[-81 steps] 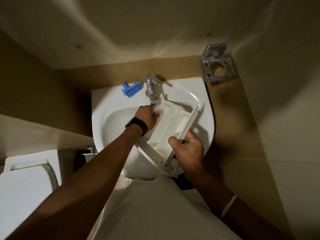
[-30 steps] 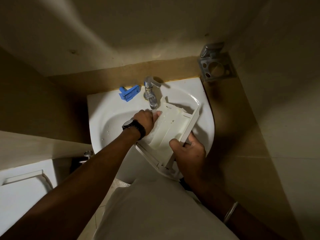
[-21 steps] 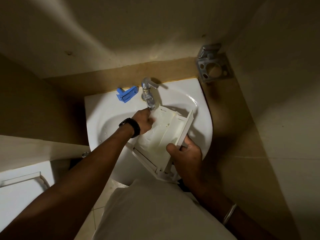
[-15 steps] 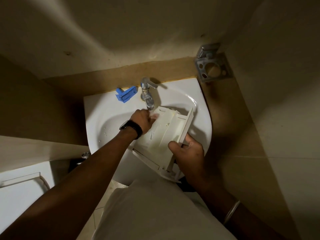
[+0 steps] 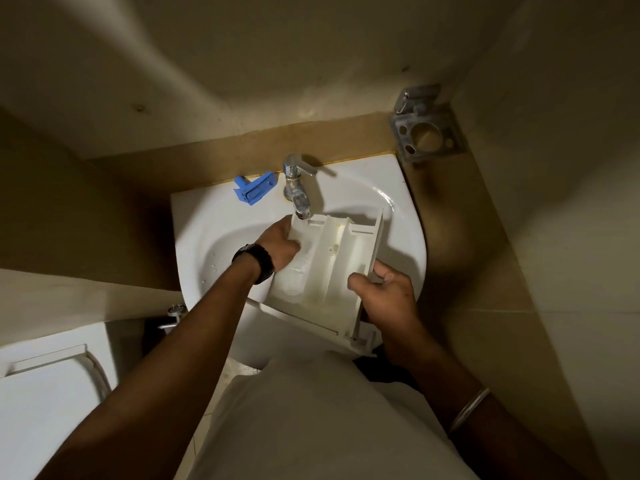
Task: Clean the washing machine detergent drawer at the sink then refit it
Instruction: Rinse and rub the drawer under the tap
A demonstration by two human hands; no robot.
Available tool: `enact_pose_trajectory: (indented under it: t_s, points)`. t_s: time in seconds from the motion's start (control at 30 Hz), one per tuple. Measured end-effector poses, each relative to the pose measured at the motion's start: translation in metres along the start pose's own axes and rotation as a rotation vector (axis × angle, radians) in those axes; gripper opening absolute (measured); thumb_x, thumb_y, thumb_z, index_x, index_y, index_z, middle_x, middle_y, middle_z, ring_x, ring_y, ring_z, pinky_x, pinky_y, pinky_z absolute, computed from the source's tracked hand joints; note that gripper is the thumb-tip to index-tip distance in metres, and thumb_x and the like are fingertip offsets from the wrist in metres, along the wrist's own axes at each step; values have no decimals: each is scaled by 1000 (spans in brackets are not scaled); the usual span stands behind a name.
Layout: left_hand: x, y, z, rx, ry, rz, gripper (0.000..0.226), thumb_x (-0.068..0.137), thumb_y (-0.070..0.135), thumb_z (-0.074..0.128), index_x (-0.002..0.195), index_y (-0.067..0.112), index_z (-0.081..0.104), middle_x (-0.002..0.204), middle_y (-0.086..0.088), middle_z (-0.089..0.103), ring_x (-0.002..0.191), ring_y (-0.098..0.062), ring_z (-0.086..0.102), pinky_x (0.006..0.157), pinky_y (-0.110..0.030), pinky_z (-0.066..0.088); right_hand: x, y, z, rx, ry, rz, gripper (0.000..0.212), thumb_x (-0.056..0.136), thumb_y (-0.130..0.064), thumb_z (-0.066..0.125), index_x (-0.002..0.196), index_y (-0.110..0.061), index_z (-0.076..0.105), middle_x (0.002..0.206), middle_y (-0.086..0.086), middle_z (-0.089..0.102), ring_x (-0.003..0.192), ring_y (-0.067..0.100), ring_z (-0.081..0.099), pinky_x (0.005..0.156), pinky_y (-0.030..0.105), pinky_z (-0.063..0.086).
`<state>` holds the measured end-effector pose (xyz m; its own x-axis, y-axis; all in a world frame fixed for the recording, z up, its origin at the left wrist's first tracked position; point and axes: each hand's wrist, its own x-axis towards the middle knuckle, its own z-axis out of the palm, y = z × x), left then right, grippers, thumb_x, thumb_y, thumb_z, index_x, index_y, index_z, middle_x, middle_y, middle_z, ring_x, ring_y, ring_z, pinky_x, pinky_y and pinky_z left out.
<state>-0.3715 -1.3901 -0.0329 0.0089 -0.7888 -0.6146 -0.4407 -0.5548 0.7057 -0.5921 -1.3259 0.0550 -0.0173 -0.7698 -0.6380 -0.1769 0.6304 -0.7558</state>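
Tilting toward the tap (image 5: pixel 297 192) at twelve o'clock, the detergent drawer (image 5: pixel 332 268) is held over the sink (image 5: pixel 207 230), gripped by the right hand (image 5: pixel 384 292) at its edge while left hand (image 5: pixel 278 249) fingers, curled inside, apparently scrub a compartment.

Left hand (image 5: pixel 278 244) fingertips hidden inside detergent drawer (image 5: pixel 334 268); right hand (image 5: pixel 388 299) covers drawer's 4 o'clock wall; toilet (image 5: pixel 41 403), at 8 o'clock, cut by frame edge.

The drawer (image 5: pixel 332 268) lies over the sink (image 5: pixel 207 220), under the tap (image 5: pixel 298 195), between both hands.
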Motion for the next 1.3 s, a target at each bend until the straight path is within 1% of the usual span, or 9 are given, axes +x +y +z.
enact_pose_trajectory:
  t_s: [0.1, 0.2, 0.33, 0.67, 0.9, 1.0, 1.1, 1.2, 1.3]
  points:
    - [-3, -4, -6, -51, -45, -33, 35, 94, 1, 58, 125, 16, 64, 118, -9, 74, 110, -32, 70, 103, -51, 56, 5, 2, -5, 11, -11, 23, 29, 91, -12, 65, 112, -29, 77, 96, 0, 81, 88, 23, 79, 80, 47, 65]
    - [-7, -7, -10, 72, -75, -35, 21, 101, 19, 63, 121, 15, 66, 114, -6, 73, 106, -29, 69, 101, -48, 55, 12, 1, -9, 2, 17, 48, 23, 91, -12, 65, 105, -26, 79, 84, -5, 80, 70, 9, 74, 60, 26, 60]
    - [-26, -11, -15, 66, -132, -63, 15, 106, 31, 60, 101, 17, 62, 90, -2, 67, 83, -22, 66, 76, -33, 58, 30, 3, -15, -60, 97, 64, 23, 92, -8, 66, 110, -16, 77, 60, -20, 66, 45, -4, 56, 45, 11, 41]
    - [-38, -12, 7, 289, -18, -26, 21, 100, 32, 66, 103, 12, 71, 94, -2, 73, 83, -22, 70, 75, -30, 54, 27, 4, -12, -105, 207, -77, 31, 93, -12, 66, 117, -26, 77, 93, -11, 80, 73, 7, 74, 66, 22, 58]
    - [-14, 7, 21, 601, 128, -53, 54, 104, 59, 46, 116, 10, 65, 125, -15, 66, 114, -32, 61, 83, -35, 43, 2, 10, 2, -117, 155, -181, 42, 77, -33, 71, 119, -35, 71, 101, -14, 79, 91, 12, 77, 79, 39, 66]
    - [-16, 15, 15, 610, 124, -44, 56, 105, 66, 36, 92, 16, 59, 110, -12, 68, 100, -28, 60, 79, -35, 41, 1, 14, 1, -43, 159, -131, 32, 85, -23, 71, 115, -36, 71, 99, -10, 80, 89, 15, 78, 78, 43, 66]
    - [-39, 14, -4, 432, -9, -40, 53, 105, 64, 36, 76, 25, 58, 87, 2, 64, 94, -25, 61, 80, -33, 41, 2, 18, -4, 11, 174, -60, 30, 91, -17, 67, 115, -35, 72, 98, -5, 80, 89, 19, 78, 78, 48, 65]
    - [-67, -13, -20, -93, 82, -53, 12, 102, 47, 63, 101, 38, 71, 104, 13, 75, 107, -19, 68, 84, -29, 49, 0, 21, -6, 81, 146, -17, 37, 93, -10, 64, 123, -32, 68, 97, -1, 81, 89, 23, 78, 79, 52, 65]
    - [-102, -30, -12, -676, 325, -178, 51, 85, 52, 82, 130, 38, 63, 126, 9, 68, 123, -24, 63, 92, -36, 53, -2, 23, -4, 143, 130, 43, 47, 94, -8, 64, 135, -30, 59, 96, -1, 80, 87, 21, 78, 78, 53, 65]
